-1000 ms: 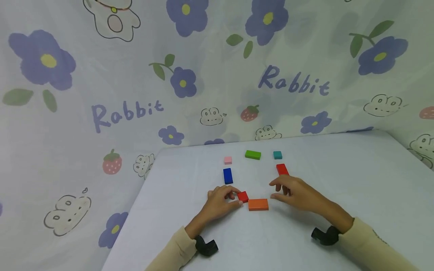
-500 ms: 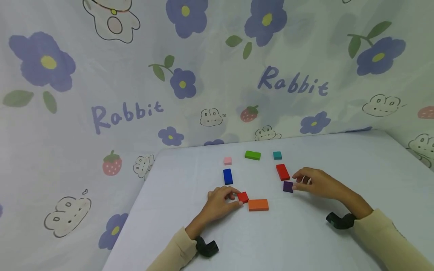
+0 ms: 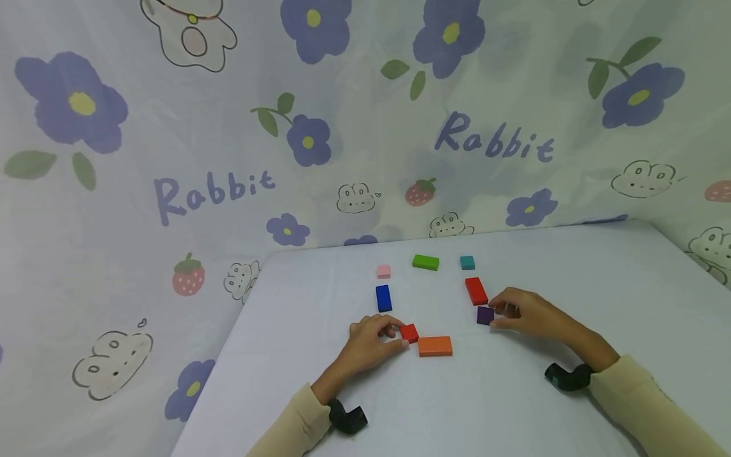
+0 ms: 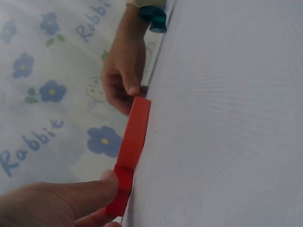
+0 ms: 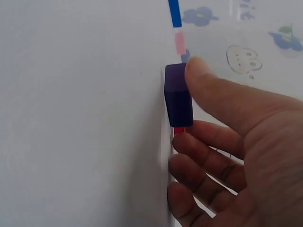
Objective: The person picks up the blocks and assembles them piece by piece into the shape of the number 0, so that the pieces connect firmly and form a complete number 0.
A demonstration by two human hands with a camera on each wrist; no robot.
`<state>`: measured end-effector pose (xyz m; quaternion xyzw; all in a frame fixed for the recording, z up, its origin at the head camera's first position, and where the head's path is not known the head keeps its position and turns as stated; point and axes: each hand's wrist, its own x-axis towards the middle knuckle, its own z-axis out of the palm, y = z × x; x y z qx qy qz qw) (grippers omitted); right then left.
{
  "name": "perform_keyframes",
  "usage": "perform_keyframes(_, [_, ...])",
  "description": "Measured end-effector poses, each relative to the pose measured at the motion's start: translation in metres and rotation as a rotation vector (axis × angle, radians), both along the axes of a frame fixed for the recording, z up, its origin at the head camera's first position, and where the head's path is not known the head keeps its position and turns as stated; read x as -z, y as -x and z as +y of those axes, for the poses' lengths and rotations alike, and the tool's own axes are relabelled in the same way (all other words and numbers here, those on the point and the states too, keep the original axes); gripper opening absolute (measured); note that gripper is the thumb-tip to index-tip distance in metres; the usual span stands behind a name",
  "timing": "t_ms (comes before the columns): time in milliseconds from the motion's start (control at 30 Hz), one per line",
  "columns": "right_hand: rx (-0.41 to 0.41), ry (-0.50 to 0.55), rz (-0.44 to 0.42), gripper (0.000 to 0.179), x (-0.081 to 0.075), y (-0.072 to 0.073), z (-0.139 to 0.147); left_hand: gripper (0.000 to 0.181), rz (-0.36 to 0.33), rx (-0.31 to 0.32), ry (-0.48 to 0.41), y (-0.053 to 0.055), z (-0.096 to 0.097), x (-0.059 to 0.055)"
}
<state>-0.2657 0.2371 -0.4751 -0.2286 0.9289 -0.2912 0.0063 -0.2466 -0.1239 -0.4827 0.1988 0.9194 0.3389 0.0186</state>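
Observation:
My left hand [image 3: 371,343] pinches a small red block [image 3: 408,333] between thumb and fingers on the white table. In the left wrist view the small red block [image 4: 124,177] meets the end of a longer orange block [image 4: 134,132]. On the right side, my right hand [image 3: 528,312] holds a small dark purple block [image 3: 485,315] by its right side, thumb at the near corner and index finger at the far one. The right wrist view shows the thumb against the purple block [image 5: 179,99], other fingers curled below. Just beyond it lies a longer red block [image 3: 476,291].
A blue block [image 3: 384,298], a pink block [image 3: 384,271], a green block [image 3: 426,262] and a teal block [image 3: 467,263] lie farther back, forming a rough ring with the others. A printed cloth [image 3: 354,127] hangs behind the table [image 3: 320,279].
My right hand has moved right from beside the orange block, bringing the purple block into view, and has lately shifted slightly left against it. The left hand has stayed on the small red block.

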Motion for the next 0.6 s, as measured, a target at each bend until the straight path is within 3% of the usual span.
perform_keyframes(267, [0.010,-0.005,0.012,0.039,0.0024,0.0000,-0.0022,0.022,-0.010,-0.013,-0.019,0.0032,0.0002,0.0011])
perform_keyframes(600, [0.067,0.000,-0.044,0.038,0.0006,-0.0002,-0.0035,0.014,0.002,-0.022,-0.016,0.0029,0.0009,0.0025])
